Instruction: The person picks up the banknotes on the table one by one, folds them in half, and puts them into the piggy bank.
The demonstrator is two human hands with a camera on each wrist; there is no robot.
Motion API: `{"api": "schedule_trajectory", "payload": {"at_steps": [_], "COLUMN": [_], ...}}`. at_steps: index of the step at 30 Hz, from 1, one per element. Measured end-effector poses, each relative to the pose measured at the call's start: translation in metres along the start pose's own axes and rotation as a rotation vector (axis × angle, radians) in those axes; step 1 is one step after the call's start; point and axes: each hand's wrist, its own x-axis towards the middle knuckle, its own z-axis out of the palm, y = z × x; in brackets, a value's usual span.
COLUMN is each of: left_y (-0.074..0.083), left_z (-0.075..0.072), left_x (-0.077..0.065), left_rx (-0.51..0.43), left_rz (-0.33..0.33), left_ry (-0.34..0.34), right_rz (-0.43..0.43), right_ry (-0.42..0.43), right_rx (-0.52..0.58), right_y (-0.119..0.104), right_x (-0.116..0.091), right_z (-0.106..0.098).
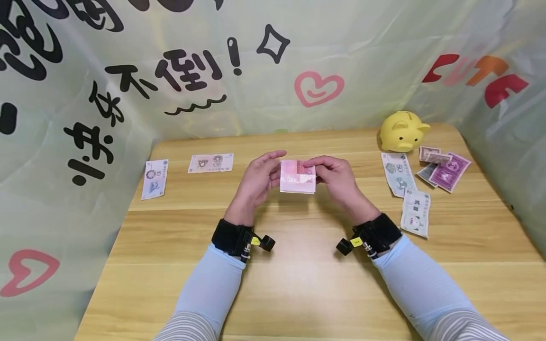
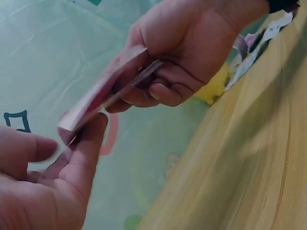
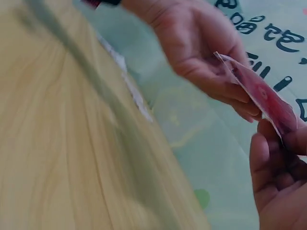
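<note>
A folded pink banknote (image 1: 297, 176) is held up above the middle of the table. My right hand (image 1: 338, 179) pinches its right end, thumb on top and fingers beneath. At its left end is my left hand (image 1: 257, 183), with fingertips against the underside and the thumb raised off the paper. In the left wrist view the banknote (image 2: 98, 93) is seen edge-on, its two layers parted toward the right hand (image 2: 184, 48). The right wrist view shows the pink face of the banknote (image 3: 266, 91) beside the fingers of the left hand (image 3: 201, 57).
On the wooden table (image 1: 294, 284), a bluish banknote (image 1: 155, 179) and a pale pinkish one (image 1: 211, 163) lie at the left. A yellow piggy bank (image 1: 403, 131) stands at the back right. Near it are two greenish banknotes (image 1: 398, 173) and a small pile with a purple note (image 1: 450, 172).
</note>
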Motion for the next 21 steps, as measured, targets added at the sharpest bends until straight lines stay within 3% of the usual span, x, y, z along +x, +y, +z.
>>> {"api": "schedule_trajectory", "payload": {"at_steps": [2,4,8,11,15,19,21], "left_y": [-0.001,-0.004,-0.009,-0.011,-0.012,-0.012,-0.012], "left_z": [0.0,0.002,0.006,0.01,0.014,0.015,0.015], "left_x": [-0.001,-0.003,-0.006,-0.009,-0.01,-0.01,-0.009], "left_rx": [0.052,0.154,0.333,0.361,0.362,0.421,0.43], "left_rz": [-0.009,0.013,0.105,0.15,0.127,0.091,0.109], "left_ry": [0.006,0.027,0.096,0.112,0.078,0.042,0.051], "right_rz": [-0.06,-0.084,-0.003,0.057,0.053,0.052,0.08], "right_ry": [0.01,-0.002,-0.015,0.001,0.062,0.137,0.109], "right_rx": [-0.088,-0.11,-0.09,-0.135,-0.197,-0.178,-0.121], "right_y": [-0.001,-0.003,-0.004,-0.004,-0.005,-0.006,-0.007], "right_x": [-0.002,-0.005,-0.007,-0.006,-0.005,-0.003,-0.002], "right_z": [0.0,0.0,0.001,0.003,0.006,0.007,0.009]}}
